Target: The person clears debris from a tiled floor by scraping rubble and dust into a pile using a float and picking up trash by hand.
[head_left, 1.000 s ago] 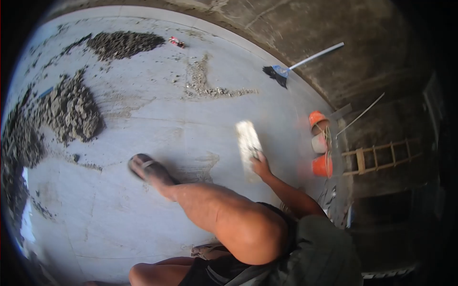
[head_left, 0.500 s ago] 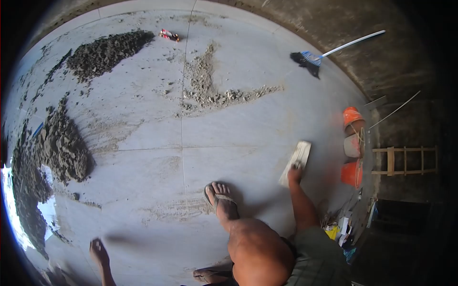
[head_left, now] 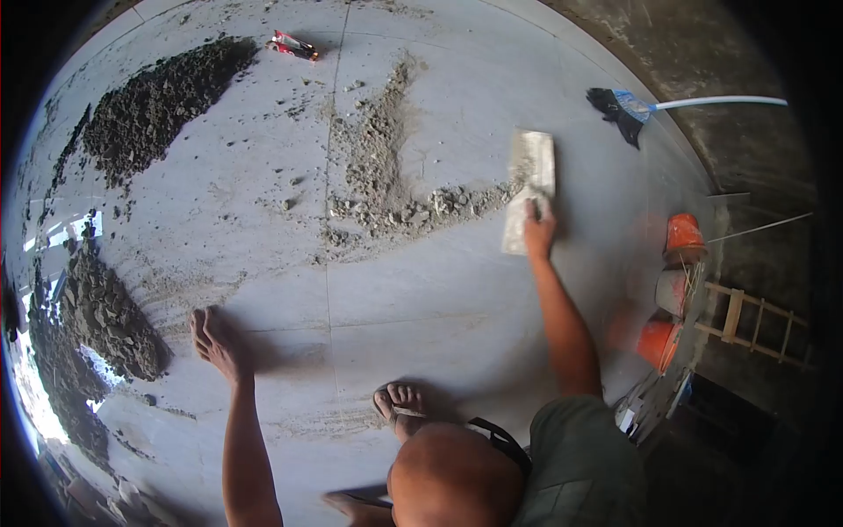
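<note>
The right hand [head_left: 539, 230] grips a flat float [head_left: 543, 158] by its handle, its left edge meeting the end of an L-shaped ridge [head_left: 378, 158] of crumbly grey rubble on the pale floor [head_left: 421, 294]. The left hand [head_left: 219, 347] hangs near a dark heap [head_left: 110, 312], fingers bent; how far they close cannot be told. A sandaled foot [head_left: 404, 402] stands between the arms. Farther out lie another heap [head_left: 162, 110], a small red object [head_left: 292, 46], a broom [head_left: 628, 107] by the wall, orange buckets [head_left: 685, 235] and a wooden ladder [head_left: 755, 323].
</note>
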`<control>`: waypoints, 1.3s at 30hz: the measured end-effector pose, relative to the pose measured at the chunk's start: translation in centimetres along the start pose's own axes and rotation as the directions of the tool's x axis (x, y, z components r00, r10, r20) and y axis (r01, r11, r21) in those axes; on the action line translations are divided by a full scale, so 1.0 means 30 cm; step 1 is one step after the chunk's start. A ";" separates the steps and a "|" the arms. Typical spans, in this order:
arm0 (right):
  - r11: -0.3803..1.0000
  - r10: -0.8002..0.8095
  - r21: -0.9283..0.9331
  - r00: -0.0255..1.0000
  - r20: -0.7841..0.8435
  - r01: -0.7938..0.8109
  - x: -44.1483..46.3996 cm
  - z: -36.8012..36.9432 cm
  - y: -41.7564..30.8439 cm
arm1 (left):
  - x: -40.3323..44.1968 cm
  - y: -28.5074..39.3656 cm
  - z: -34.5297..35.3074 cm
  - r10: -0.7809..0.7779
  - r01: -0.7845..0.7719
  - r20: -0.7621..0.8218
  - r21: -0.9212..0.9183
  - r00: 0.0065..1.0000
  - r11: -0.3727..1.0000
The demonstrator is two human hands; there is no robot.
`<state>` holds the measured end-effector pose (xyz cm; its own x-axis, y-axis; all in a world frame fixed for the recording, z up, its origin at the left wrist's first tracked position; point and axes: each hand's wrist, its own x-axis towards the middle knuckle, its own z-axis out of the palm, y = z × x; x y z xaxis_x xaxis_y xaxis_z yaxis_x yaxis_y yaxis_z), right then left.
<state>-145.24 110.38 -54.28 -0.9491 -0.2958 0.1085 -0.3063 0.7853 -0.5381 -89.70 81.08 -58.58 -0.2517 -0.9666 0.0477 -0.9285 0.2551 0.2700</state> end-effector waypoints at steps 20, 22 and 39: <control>0.856 -0.417 0.376 0.903 0.102 0.353 -0.288 0.440 -0.967 | 0.130 0.052 -0.063 0.250 -0.241 0.048 -0.141 0.967 0.960; 0.864 -0.502 -0.029 0.859 -0.105 0.502 -0.057 0.412 -0.741 | 0.207 0.014 -0.055 0.278 -0.271 0.140 -0.072 0.950 0.960; 0.936 -0.319 -0.083 0.924 0.211 0.342 -0.265 0.999 -1.678 | 0.235 -0.011 -0.083 0.269 -0.225 0.174 -0.238 0.947 0.945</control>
<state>-120.07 56.90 -53.12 -0.7638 -0.6383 0.0956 -0.6172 0.6789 -0.3976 -90.49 74.13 -55.94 -0.5358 -0.8429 -0.0496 -0.7558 0.4526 0.4731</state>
